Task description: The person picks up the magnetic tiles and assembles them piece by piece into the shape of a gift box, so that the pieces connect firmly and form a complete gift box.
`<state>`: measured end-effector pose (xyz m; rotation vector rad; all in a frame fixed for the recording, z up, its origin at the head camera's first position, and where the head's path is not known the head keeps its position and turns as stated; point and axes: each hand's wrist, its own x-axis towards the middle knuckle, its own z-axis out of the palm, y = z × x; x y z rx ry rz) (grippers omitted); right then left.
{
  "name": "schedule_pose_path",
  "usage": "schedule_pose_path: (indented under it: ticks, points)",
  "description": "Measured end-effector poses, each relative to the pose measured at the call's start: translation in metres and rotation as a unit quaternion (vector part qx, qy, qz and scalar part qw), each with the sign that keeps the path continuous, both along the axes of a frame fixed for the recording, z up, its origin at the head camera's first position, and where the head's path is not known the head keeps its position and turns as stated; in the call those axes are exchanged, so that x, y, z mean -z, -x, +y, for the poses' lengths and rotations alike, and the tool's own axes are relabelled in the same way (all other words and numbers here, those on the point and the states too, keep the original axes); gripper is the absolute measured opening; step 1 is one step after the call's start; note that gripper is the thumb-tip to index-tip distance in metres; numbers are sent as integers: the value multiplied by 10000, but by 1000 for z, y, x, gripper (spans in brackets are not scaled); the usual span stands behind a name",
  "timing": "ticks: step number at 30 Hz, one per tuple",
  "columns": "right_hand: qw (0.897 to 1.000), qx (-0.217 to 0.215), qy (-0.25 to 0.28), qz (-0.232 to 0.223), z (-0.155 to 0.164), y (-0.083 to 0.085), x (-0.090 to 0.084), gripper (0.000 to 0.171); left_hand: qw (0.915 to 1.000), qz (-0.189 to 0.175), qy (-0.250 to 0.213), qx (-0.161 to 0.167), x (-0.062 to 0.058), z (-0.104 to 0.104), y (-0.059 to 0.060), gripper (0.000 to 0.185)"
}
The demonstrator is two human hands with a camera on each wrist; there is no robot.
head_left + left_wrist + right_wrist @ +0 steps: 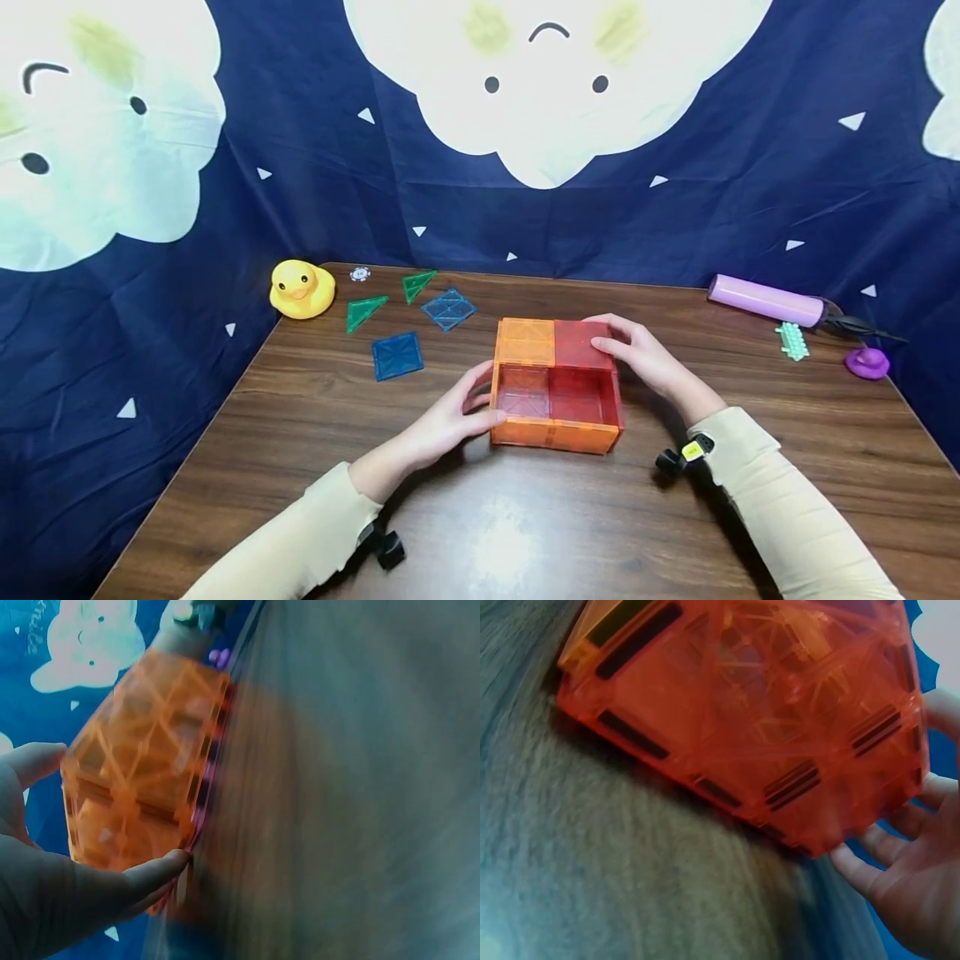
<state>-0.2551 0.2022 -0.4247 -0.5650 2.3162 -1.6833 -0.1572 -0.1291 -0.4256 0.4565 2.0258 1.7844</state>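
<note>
A low box of see-through magnetic tiles stands on the wooden table, with orange tiles along its front and red ones on its right side. An orange tile and a red tile cover its back half; the front half is open on top. My left hand holds the box's left side, thumb by the front corner. My right hand grips the back right corner, its thumb over the red top tile and its other fingers partly hidden behind. The right wrist view shows those fingers at the red side wall.
Left of the box lie two blue square tiles and two green triangle tiles. A yellow duck and a poker chip sit at the back left. A purple cylinder, a mint-green bumpy piece and a purple duck are at right.
</note>
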Motion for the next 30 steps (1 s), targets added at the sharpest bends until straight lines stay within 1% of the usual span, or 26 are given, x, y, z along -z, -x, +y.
schedule_pose_path:
  ticks: [3,6,11,17,25,28,30]
  points:
    - [9996,-48,269,-66,2,0,4,40,9996,209,169,42,0,0,-9,82]
    - [9985,-90,512,-193,4,0,6,41,9991,352,230,37,2,1,-11,83]
    - [9982,-45,545,-258,8,-4,7,42,9989,422,197,93,5,0,-8,80]
    - [9983,73,521,-239,16,-11,9,42,9989,395,171,203,4,0,-3,78]
    - [9976,132,631,-247,20,-14,10,43,9986,382,229,293,3,1,0,78]
    - [9972,169,672,-269,20,-15,11,43,9981,378,209,433,2,-2,2,79]
    - [9970,174,690,-292,19,-15,11,43,9971,507,337,466,0,-9,5,78]
